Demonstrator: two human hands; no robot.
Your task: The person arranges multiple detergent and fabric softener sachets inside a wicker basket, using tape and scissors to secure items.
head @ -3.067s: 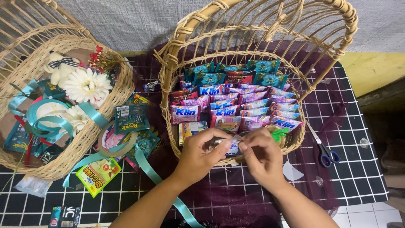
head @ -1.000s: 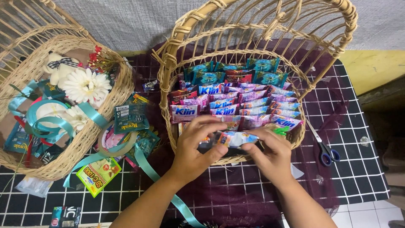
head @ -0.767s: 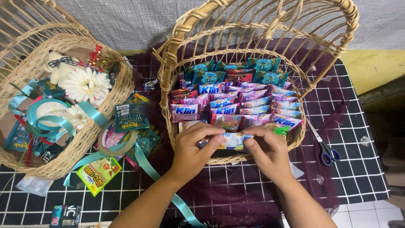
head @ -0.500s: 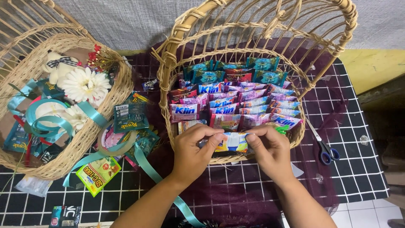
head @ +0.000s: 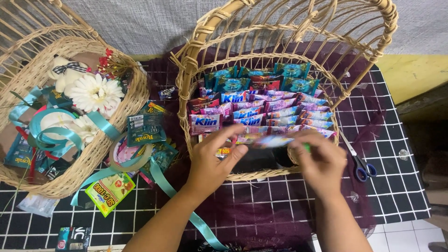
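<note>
Black-gridded worktop (head: pixel 401 186): both hands, left hand (head: pixel 212 161) and right hand (head: pixel 317 161), pinch one sachet (head: pixel 273 141) at wicker basket (head: pixel 252 176) front; next, seating it into the row.

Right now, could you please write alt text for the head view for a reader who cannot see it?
Both hands, left hand and right hand, hold a blurred sachet over the front of a wicker basket packed with rows of colourful sachets. A second wicker basket at left holds a white flower and teal ribbon; scissors lie at right.

Rows of pink, blue, teal sachets (head: pixel 261 105) inside the wicker basket (head: pixel 186 70).
</note>
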